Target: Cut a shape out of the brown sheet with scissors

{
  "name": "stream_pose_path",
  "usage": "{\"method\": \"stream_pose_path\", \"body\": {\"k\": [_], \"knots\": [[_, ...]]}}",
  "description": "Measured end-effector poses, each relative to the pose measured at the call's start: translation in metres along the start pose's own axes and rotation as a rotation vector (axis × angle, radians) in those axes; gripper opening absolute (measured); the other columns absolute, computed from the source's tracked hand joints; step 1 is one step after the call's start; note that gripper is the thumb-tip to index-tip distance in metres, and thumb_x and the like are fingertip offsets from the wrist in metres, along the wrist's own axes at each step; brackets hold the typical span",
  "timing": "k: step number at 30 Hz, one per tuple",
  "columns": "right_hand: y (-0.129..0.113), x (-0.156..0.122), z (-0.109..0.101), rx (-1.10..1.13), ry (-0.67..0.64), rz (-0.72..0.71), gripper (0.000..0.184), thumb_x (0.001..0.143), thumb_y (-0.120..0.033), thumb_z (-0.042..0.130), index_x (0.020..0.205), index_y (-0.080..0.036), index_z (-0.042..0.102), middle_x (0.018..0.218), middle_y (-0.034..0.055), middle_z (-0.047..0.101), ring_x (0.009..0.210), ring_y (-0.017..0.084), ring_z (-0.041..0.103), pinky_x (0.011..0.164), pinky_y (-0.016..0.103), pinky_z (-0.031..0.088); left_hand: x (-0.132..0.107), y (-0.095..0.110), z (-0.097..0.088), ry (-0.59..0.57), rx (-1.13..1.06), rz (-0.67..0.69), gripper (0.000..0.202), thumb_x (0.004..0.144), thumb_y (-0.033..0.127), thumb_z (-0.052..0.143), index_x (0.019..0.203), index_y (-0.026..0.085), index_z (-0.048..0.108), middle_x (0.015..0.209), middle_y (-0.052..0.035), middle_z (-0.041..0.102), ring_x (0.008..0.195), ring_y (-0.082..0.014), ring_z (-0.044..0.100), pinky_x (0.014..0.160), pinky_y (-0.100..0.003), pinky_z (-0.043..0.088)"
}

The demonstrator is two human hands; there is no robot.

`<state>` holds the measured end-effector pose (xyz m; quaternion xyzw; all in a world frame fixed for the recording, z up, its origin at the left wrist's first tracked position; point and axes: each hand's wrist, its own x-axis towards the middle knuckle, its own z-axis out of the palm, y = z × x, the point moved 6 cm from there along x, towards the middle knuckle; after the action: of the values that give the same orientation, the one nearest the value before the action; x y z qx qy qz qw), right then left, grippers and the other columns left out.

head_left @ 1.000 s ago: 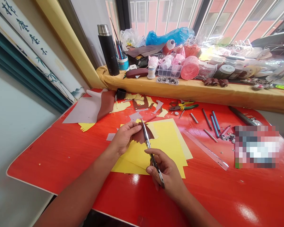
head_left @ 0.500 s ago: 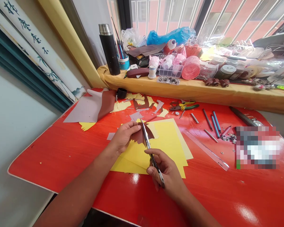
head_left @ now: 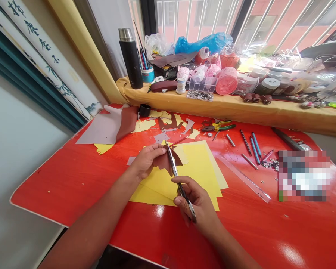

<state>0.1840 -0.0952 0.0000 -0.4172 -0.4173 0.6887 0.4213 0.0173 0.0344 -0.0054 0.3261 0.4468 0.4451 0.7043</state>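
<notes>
Your left hand [head_left: 148, 160] pinches the thin, brown, wavy-edged sheet [head_left: 161, 161], which now dips lower beside the long silver metal scissors [head_left: 173, 168] your right hand [head_left: 195, 201] grips, so cutting seems under way.

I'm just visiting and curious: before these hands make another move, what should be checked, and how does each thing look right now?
1. Left hand grips the brown piece: ok, it pinches the piece near its upper edge.
2. Right hand holds the scissors: ok, its fingers are at the handles.
3. Blades lined up with the brown piece: ok, they lie across it.
4. Left thumb well away from the blades: not ok, its tip looks very close.
5. Blades clear of the yellow sheets: cannot tell from this angle.
6. Ruler out of the way: ok, it lies right of both hands.
</notes>
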Motion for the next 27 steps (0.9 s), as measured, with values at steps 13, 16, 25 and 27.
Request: {"method": "stream_pose_path", "body": {"k": [13, 16, 25, 27], "knots": [[0.003, 0.001, -0.001, -0.010, 0.007, -0.005, 0.057, 0.092, -0.062, 0.089, 0.131, -0.024, 0.071, 0.069, -0.0114, 0.051, 0.037, 0.007, 0.047, 0.039, 0.021, 0.032, -0.003, 0.001, 0.002, -0.026, 0.077, -0.017, 0.039, 0.068, 0.040, 0.099, 0.093, 0.017, 0.080, 0.092, -0.0089, 0.083, 0.080, -0.0235, 0.076, 0.076, -0.035, 0.059], [0.000, 0.001, 0.000, -0.006, 0.007, 0.011, 0.055, 0.092, -0.059, 0.090, 0.129, -0.024, 0.070, 0.067, -0.0121, 0.050, 0.036, 0.007, 0.045, 0.040, 0.021, 0.031, -0.003, 0.003, 0.001, -0.043, 0.114, -0.011, 0.037, 0.071, 0.042, 0.098, 0.091, 0.019, 0.078, 0.088, -0.0075, 0.082, 0.075, -0.0222, 0.074, 0.070, -0.033, 0.056], [-0.001, 0.000, 0.001, 0.002, 0.005, 0.023, 0.057, 0.090, -0.060, 0.091, 0.128, -0.023, 0.069, 0.066, -0.0128, 0.049, 0.036, 0.007, 0.045, 0.040, 0.021, 0.030, 0.002, 0.012, -0.005, -0.052, 0.176, 0.087, 0.038, 0.075, 0.047, 0.097, 0.092, 0.019, 0.077, 0.092, -0.0069, 0.081, 0.085, -0.0255, 0.076, 0.085, -0.040, 0.058], [0.000, 0.000, 0.001, 0.002, 0.003, 0.019, 0.057, 0.091, -0.060, 0.091, 0.128, -0.023, 0.069, 0.066, -0.0125, 0.050, 0.036, 0.007, 0.045, 0.039, 0.021, 0.031, 0.002, 0.012, -0.006, -0.040, 0.181, 0.097, 0.038, 0.074, 0.047, 0.097, 0.090, 0.020, 0.077, 0.092, -0.0053, 0.080, 0.084, -0.0236, 0.074, 0.084, -0.038, 0.056]]}}
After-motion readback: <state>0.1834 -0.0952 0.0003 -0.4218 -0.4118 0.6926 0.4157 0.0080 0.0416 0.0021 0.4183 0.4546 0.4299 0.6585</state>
